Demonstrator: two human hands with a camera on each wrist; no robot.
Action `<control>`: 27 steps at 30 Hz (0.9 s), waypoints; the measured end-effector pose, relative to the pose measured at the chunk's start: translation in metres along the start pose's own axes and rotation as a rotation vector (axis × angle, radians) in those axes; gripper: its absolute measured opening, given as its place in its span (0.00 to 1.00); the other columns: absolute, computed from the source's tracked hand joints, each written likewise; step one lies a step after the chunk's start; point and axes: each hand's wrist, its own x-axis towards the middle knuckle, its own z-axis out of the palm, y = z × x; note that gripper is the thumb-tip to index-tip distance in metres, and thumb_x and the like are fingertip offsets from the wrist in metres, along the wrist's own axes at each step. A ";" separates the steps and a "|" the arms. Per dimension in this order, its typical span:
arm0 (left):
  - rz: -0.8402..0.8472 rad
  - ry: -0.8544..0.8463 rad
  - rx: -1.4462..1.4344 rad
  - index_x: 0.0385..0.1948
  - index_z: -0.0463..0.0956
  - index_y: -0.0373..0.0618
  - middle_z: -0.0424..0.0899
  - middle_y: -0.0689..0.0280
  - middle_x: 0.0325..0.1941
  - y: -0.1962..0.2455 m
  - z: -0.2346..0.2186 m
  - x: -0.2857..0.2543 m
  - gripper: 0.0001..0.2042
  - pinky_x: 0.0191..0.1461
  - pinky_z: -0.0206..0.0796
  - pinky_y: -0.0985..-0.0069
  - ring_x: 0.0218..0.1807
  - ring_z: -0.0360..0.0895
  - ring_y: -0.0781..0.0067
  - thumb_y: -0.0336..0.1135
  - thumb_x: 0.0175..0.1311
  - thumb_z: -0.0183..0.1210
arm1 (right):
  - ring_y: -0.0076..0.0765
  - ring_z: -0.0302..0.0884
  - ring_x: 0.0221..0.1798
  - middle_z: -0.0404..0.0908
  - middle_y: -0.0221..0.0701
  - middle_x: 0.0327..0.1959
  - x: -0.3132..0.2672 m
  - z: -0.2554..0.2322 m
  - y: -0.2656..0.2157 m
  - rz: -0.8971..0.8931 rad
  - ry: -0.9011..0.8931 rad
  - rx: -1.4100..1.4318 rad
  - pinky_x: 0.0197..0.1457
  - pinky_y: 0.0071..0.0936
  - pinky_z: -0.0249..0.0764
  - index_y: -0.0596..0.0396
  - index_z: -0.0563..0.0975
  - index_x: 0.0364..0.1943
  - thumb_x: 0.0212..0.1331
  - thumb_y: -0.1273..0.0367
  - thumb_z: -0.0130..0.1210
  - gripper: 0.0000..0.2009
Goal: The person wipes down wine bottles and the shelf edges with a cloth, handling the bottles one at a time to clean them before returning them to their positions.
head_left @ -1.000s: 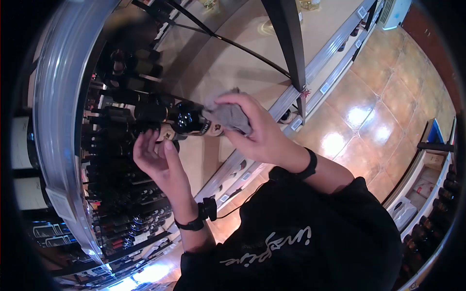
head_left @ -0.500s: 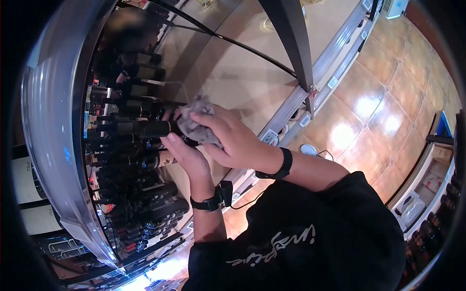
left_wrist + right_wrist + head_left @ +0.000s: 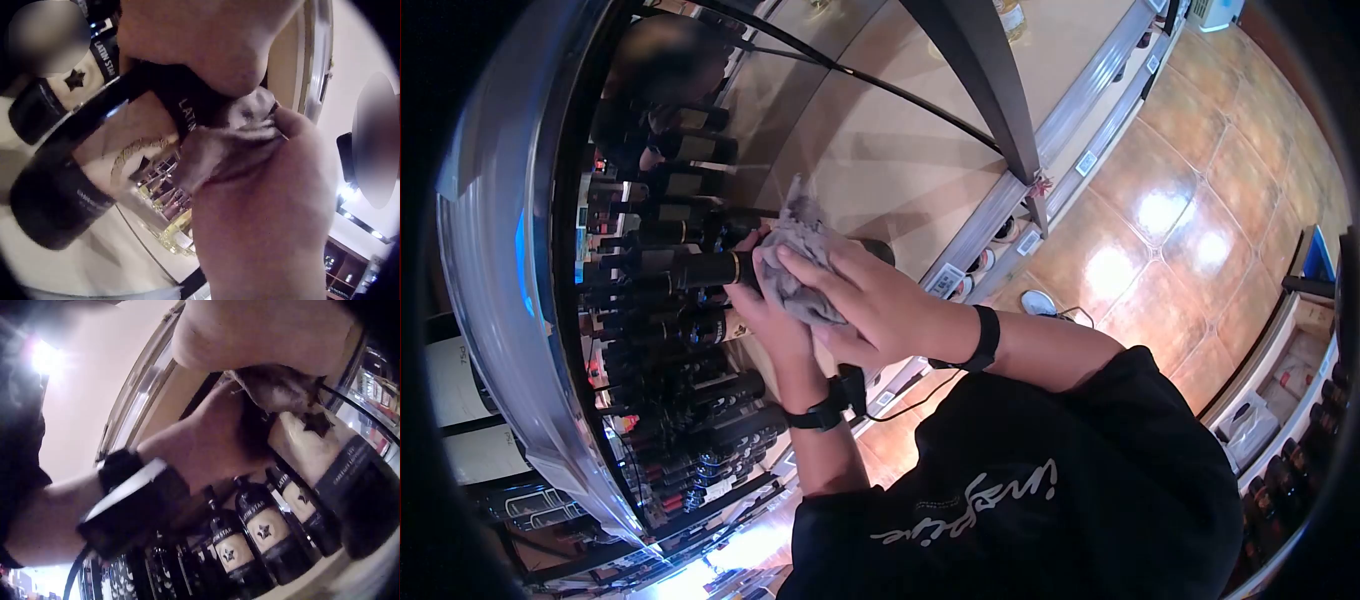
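In the left wrist view, a dark wine bottle (image 3: 119, 147) with a cream star label leans at a slant. My left hand (image 3: 775, 320) grips it around its upper part, fingers mostly hidden behind the cloth in the head view. A grey cloth (image 3: 800, 275) is bunched in my right hand (image 3: 880, 305), whose fingers spread over it and press it against the bottle beside the left hand. The right wrist view shows the cloth (image 3: 275, 387) just above the bottle's label (image 3: 300, 440).
Dark wine bottles (image 3: 690, 210) stand in close rows left of my hands. Similar star-labelled bottles (image 3: 262, 528) stand just below in the right wrist view. A dark metal post (image 3: 990, 90) and a shelf edge with price tags (image 3: 945, 282) lie to the right, above the tiled floor (image 3: 1120, 230).
My right hand has moved left with the cloth, closing up to the left hand. The left hand, earlier loosely curved beside the bottles, now wraps around the bottle, partly covered by the cloth.
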 end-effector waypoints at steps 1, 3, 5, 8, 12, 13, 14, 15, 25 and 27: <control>-0.007 -0.065 0.047 0.54 0.76 0.36 0.82 0.58 0.55 0.007 -0.005 0.005 0.11 0.67 0.67 0.68 0.59 0.78 0.66 0.31 0.80 0.50 | 0.70 0.68 0.70 0.70 0.55 0.68 -0.004 -0.001 0.002 -0.055 -0.020 -0.045 0.76 0.59 0.62 0.58 0.58 0.77 0.61 0.67 0.61 0.40; 0.015 -0.071 0.174 0.45 0.79 0.37 0.84 0.59 0.50 0.020 -0.009 0.013 0.08 0.65 0.67 0.70 0.55 0.78 0.69 0.30 0.77 0.54 | 0.70 0.67 0.69 0.73 0.51 0.65 -0.021 0.002 0.013 -0.076 -0.081 -0.205 0.76 0.62 0.62 0.54 0.64 0.76 0.54 0.67 0.63 0.40; -0.016 -0.089 0.147 0.42 0.80 0.37 0.85 0.60 0.48 0.025 -0.009 0.018 0.09 0.63 0.67 0.71 0.52 0.78 0.72 0.32 0.77 0.54 | 0.65 0.66 0.72 0.75 0.47 0.64 -0.032 0.003 0.024 -0.116 -0.154 -0.360 0.76 0.62 0.61 0.49 0.66 0.76 0.54 0.64 0.65 0.40; -0.031 -0.079 0.107 0.41 0.76 0.39 0.85 0.59 0.49 0.026 0.002 0.017 0.06 0.64 0.67 0.71 0.52 0.79 0.71 0.30 0.76 0.54 | 0.53 0.69 0.72 0.78 0.36 0.60 -0.043 -0.004 0.027 -0.157 -0.175 -0.500 0.77 0.56 0.63 0.44 0.73 0.71 0.58 0.66 0.61 0.32; -0.006 -0.089 -0.060 0.43 0.75 0.39 0.86 0.51 0.54 0.017 0.008 0.022 0.05 0.62 0.73 0.67 0.54 0.82 0.65 0.29 0.75 0.52 | 0.45 0.75 0.65 0.78 0.32 0.58 -0.059 -0.027 0.037 -0.200 -0.277 -0.572 0.72 0.44 0.70 0.42 0.77 0.66 0.60 0.68 0.58 0.26; -0.027 -0.109 -0.033 0.44 0.75 0.38 0.86 0.50 0.55 0.017 0.007 0.022 0.06 0.62 0.74 0.67 0.54 0.83 0.63 0.29 0.75 0.51 | 0.44 0.76 0.63 0.78 0.32 0.56 -0.063 -0.029 0.037 -0.152 -0.295 -0.542 0.70 0.42 0.72 0.43 0.77 0.65 0.60 0.69 0.58 0.26; -0.046 -0.129 -0.006 0.44 0.75 0.38 0.86 0.48 0.55 0.018 0.005 0.023 0.06 0.62 0.75 0.66 0.54 0.84 0.62 0.29 0.75 0.50 | 0.44 0.76 0.61 0.78 0.32 0.54 -0.065 -0.032 0.037 -0.105 -0.312 -0.512 0.67 0.39 0.74 0.43 0.78 0.64 0.59 0.69 0.58 0.25; -0.063 -0.149 0.020 0.44 0.75 0.38 0.86 0.47 0.56 0.020 0.004 0.024 0.07 0.61 0.76 0.65 0.54 0.85 0.61 0.29 0.74 0.49 | 0.43 0.77 0.58 0.78 0.33 0.53 -0.065 -0.034 0.037 -0.059 -0.328 -0.484 0.64 0.36 0.76 0.43 0.79 0.63 0.59 0.69 0.59 0.24; -0.070 -0.192 0.010 0.42 0.82 0.33 0.88 0.54 0.44 0.019 -0.001 0.026 0.12 0.59 0.73 0.71 0.48 0.84 0.67 0.30 0.73 0.50 | 0.46 0.78 0.48 0.76 0.34 0.45 -0.009 -0.006 0.021 -0.200 -0.066 -0.243 0.50 0.39 0.78 0.48 0.84 0.47 0.57 0.69 0.61 0.13; -0.047 -0.183 0.023 0.42 0.82 0.33 0.88 0.54 0.44 0.020 0.002 0.026 0.12 0.58 0.73 0.71 0.48 0.84 0.67 0.29 0.73 0.50 | 0.47 0.78 0.48 0.78 0.36 0.47 -0.024 -0.001 0.034 -0.253 -0.055 -0.260 0.49 0.39 0.78 0.48 0.85 0.49 0.57 0.70 0.63 0.15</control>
